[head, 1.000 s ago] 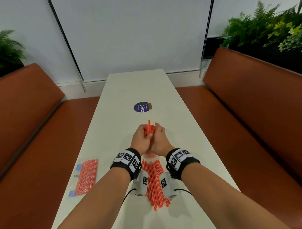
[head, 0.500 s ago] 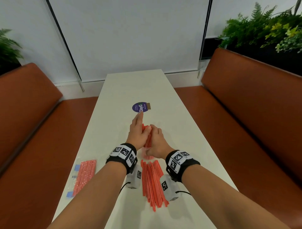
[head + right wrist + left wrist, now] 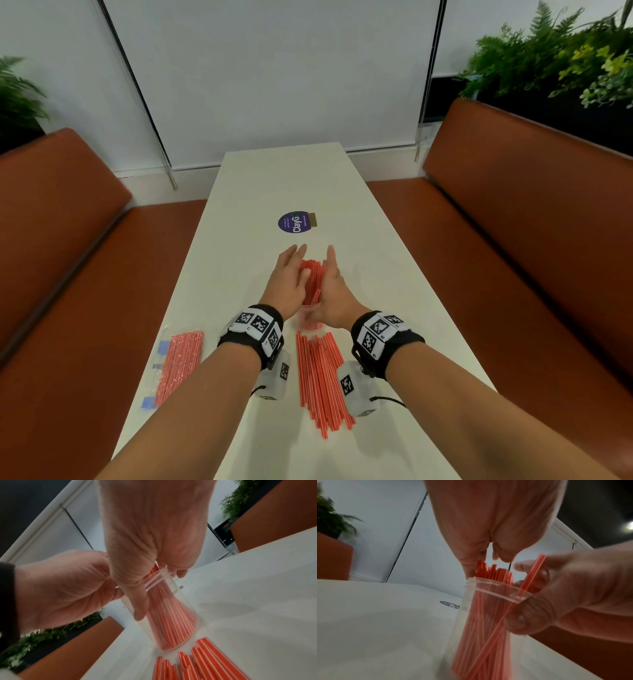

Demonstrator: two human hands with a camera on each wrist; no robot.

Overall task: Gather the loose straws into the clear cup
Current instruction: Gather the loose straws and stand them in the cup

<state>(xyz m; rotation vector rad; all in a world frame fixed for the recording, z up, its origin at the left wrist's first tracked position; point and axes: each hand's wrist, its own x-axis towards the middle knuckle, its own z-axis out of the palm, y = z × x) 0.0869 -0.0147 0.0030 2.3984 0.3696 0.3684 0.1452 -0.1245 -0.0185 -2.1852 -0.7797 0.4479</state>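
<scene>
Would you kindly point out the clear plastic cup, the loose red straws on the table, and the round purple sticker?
Clear plastic cup [image 3: 489,588]: left wrist view, rim.
Loose red straws [image 3: 320,377]: head view, middle of pile.
Round purple sticker [image 3: 294,222]: head view, centre.

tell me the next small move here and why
Probably draw both hands back to the loose straws near the wrists. The cup already holds an upright bundle, and the left hand and right hand look open beside it.
</scene>
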